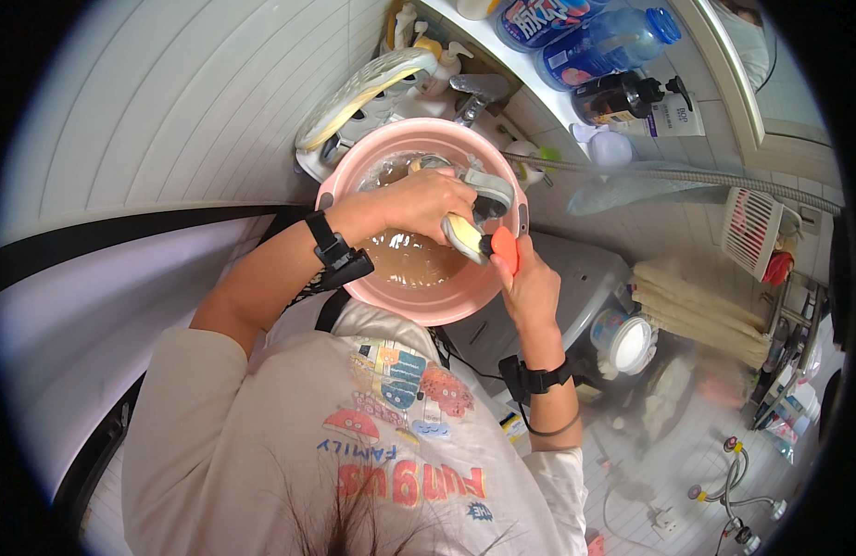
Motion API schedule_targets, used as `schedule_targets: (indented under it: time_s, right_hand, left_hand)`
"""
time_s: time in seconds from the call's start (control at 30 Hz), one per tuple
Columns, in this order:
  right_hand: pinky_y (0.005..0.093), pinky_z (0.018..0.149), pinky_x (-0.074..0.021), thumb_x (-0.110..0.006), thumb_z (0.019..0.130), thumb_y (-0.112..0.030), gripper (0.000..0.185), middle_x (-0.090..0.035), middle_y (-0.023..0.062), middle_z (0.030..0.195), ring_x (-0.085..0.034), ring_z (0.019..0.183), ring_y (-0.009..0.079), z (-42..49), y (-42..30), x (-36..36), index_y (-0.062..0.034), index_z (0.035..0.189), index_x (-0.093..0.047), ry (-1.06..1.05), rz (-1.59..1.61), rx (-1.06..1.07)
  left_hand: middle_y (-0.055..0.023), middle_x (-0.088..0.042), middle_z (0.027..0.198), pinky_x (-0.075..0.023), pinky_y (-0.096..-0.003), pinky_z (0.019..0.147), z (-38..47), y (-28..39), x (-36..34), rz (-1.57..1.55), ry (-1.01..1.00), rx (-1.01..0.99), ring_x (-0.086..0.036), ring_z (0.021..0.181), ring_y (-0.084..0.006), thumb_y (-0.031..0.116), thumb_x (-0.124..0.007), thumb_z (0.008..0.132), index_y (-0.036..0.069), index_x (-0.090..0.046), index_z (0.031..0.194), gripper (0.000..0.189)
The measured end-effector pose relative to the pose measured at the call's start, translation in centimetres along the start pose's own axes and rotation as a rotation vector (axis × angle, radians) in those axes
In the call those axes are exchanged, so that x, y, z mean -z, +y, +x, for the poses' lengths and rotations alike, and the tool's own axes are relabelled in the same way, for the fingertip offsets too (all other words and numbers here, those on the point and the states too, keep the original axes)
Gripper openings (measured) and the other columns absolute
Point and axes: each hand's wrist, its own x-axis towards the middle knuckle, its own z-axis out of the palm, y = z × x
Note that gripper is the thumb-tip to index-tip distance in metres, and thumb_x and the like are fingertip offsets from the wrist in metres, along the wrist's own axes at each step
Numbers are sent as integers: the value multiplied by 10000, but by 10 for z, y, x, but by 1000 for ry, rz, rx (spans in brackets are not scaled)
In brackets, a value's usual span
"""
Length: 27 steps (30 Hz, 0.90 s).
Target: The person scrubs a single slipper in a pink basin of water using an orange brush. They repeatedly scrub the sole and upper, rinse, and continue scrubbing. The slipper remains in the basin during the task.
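Note:
A pink plastic basin point(428, 316) holds murky brown water point(407, 267) with some suds at its far side. Over the water my left hand point(424, 201) grips a grey sneaker point(487, 187) with a pale yellow sole point(463, 233). That hand hides much of the shoe's middle. My right hand point(532, 278), at the basin's right rim, holds an orange-handled brush point(504, 249). The brush's dark bristles touch the end of the sole nearest me. Another sneaker point(365, 104) rests on its side beyond the basin's far left rim.
Behind the basin are a faucet point(478, 90) and a white pump bottle point(445, 69). Several bottles, among them a blue plastic bottle point(602, 45), stand on a white shelf. A metal hose point(650, 174) crosses at right. A white tub point(629, 344) sits near folded towels point(692, 313).

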Motion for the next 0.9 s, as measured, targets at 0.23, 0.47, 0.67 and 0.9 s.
schedule_targets:
  time_s: [0.23, 0.47, 0.67, 0.9]
  right_hand:
    - [434, 521, -525, -612, 911, -535, 444, -695, 154, 810, -690, 681, 334, 6, -26, -17, -113, 1036, -548, 156, -111, 124]
    - [448, 559, -536, -598, 916, -541, 485, -688, 148, 798, -682, 677, 358, -31, 16, -14, -79, 1062, -563, -63, -48, -38]
    - [417, 520, -534, -595, 914, -555, 492, -694, 142, 812, -678, 629, 333, -11, -10, -31, -78, 1021, -547, 69, -11, 7]
    - [402, 493, -531, -639, 889, -536, 478, -676, 110, 792, -673, 600, 305, -7, -21, -26, -79, 973, -528, 132, -84, 49]
  left_hand:
    - [-90, -599, 812, -491, -412, 758, 7, 4, -20, -240, -1, 86, -616, 858, -315, 205, -838, 578, 80, -575, 840, 393]
    - [-58, -606, 854, -510, -397, 750, 3, 1, -20, -227, -86, -26, -615, 883, -285, 150, -820, 578, 87, -709, 821, 275]
    - [-88, -595, 806, -503, -413, 695, 7, 0, -20, -206, -74, 14, -617, 798, -316, 138, -827, 542, 51, -657, 783, 308]
    - [-106, -619, 867, -505, -401, 719, 0, -2, -12, -215, -112, 27, -632, 826, -322, 131, -833, 542, 40, -671, 855, 364]
